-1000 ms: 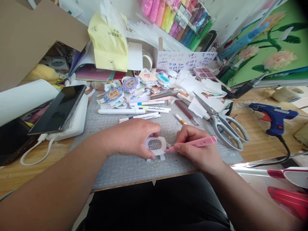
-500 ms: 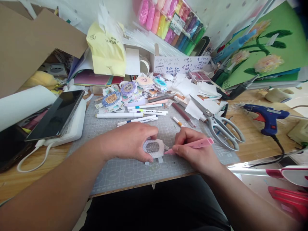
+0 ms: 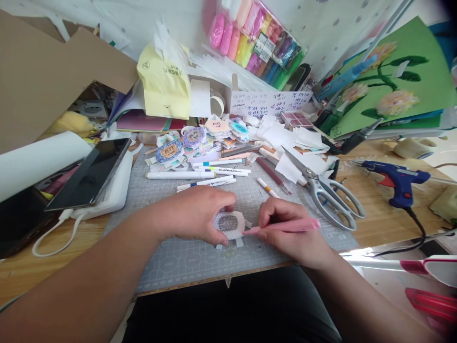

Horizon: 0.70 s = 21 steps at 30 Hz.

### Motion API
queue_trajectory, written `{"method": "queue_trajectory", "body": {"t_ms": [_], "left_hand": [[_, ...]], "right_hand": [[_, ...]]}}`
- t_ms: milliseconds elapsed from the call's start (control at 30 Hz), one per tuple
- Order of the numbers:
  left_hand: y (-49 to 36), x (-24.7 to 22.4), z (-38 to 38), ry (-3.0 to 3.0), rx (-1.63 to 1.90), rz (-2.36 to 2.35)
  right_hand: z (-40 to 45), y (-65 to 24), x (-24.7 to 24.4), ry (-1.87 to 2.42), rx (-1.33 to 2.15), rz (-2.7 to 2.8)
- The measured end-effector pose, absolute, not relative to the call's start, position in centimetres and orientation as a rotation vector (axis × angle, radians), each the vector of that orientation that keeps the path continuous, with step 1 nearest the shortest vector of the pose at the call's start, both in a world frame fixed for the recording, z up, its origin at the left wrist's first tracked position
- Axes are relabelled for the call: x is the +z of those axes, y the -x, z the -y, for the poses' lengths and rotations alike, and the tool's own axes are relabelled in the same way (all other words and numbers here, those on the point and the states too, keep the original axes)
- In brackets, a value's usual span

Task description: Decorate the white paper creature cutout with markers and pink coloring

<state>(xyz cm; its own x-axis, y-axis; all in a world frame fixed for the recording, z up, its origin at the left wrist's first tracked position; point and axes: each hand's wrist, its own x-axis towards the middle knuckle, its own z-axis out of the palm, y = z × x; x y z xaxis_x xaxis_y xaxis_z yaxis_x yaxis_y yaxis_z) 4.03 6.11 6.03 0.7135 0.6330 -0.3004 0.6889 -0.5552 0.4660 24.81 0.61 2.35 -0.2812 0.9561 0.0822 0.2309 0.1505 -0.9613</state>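
Between the thumb and fingers of my left hand [image 3: 205, 215] is a small whitish, rounded paper piece [image 3: 234, 233] with a grey oval in its middle. Small pale tabs stick out below it, over the grey cutting mat [image 3: 167, 267]. My right hand [image 3: 289, 233] grips a pink marker [image 3: 298, 225] like a pen. The marker's tip meets the lower right edge of the paper piece. Just beyond my hands lie several white markers [image 3: 180, 175] and an orange-banded white marker cap [image 3: 267, 187].
Colourful decorated paper pieces [image 3: 170, 151] are heaped at the back of the mat. Large scissors [image 3: 316, 183] and a blue glue gun [image 3: 400, 177] lie on the right. A phone [image 3: 91, 174] rests on a white block at left. A yellow tissue pack [image 3: 164, 81] stands behind.
The pink marker has tilted flatter, and its tip has shifted slightly down along the paper piece's right edge. My left hand keeps its hold. The whole view has shifted a little.
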Motion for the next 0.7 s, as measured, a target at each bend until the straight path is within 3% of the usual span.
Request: {"method": "queue_trajectory", "body": {"t_ms": [700], "left_hand": [[-3.93, 5.94, -6.10, -2.361, -0.133, -0.994]], "right_hand": [[-0.96, -24.62, 1.90, 1.256, 1.169, 1.549]]}}
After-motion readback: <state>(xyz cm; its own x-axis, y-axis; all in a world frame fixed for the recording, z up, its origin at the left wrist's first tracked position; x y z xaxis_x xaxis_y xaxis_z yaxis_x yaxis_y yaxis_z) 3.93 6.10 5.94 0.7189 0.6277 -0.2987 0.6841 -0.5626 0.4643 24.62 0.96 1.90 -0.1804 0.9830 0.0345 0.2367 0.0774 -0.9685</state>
